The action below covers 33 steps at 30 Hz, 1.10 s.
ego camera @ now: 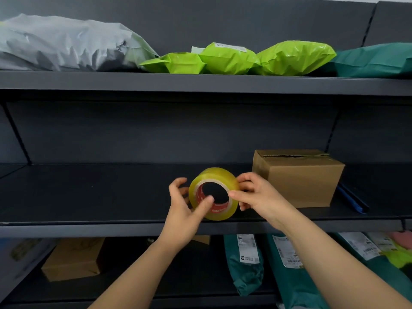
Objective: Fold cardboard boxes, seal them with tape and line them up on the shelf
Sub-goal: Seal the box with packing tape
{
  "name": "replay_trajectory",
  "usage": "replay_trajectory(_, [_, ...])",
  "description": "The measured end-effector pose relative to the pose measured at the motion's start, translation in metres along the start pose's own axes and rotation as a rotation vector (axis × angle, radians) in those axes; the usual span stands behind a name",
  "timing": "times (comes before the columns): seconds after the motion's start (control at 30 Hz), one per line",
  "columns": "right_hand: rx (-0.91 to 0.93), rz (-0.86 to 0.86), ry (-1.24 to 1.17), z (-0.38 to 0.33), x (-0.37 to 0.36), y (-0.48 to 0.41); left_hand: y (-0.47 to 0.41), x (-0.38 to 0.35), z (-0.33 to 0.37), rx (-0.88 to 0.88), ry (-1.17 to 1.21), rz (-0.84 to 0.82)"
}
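Bare forearms extended forward, left hand point(184, 211) gripping tape roll point(213, 176); right hand point(256, 197) pinching its edge

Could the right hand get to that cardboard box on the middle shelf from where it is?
Probably yes: the cardboard box stands just beyond the right hand with nothing between them, though that hand now pinches the tape roll.

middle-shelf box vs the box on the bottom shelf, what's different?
Place: the middle-shelf box sits right of the tape roll; the bottom-shelf box sits far left, one level down.
Top: the middle-shelf box shows a dark gap along its top seam; the bottom-shelf box is too blurred to tell.
Light: the middle-shelf box is well lit, the bottom-shelf box is in shadow.
Shared: both are plain brown cardboard.
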State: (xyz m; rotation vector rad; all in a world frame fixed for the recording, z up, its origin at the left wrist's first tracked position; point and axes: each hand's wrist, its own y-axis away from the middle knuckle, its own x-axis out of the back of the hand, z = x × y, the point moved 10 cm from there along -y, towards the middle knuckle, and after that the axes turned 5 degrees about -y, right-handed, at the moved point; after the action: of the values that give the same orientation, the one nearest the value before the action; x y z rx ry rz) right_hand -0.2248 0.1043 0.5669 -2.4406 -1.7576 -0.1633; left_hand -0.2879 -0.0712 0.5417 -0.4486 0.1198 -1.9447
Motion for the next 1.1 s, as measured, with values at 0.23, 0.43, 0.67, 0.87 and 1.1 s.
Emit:
replay_trajectory(0.23, [0.188,0.001,0.054,-0.015,0.005,0.025,-0.01,-0.009,0.001,0.126,0.161,-0.079])
replay_trajectory(0.43, [0.288,0.065,0.11,-0.016,0.016,0.036,-0.005,-0.017,0.023,0.032,0.093,-0.18])
replay_trajectory(0.67, [0.393,0.15,0.208,-0.024,0.023,0.042,0.001,-0.023,0.038,-0.066,0.013,-0.152])
replay_trajectory(0.87, [0.511,0.103,0.36,-0.047,0.005,0.049,-0.003,-0.029,0.031,0.082,0.084,-0.139])
replay_trajectory(1.1, [0.369,0.096,0.054,-0.039,0.024,0.039,0.01,-0.04,0.005,0.396,0.686,-0.244])
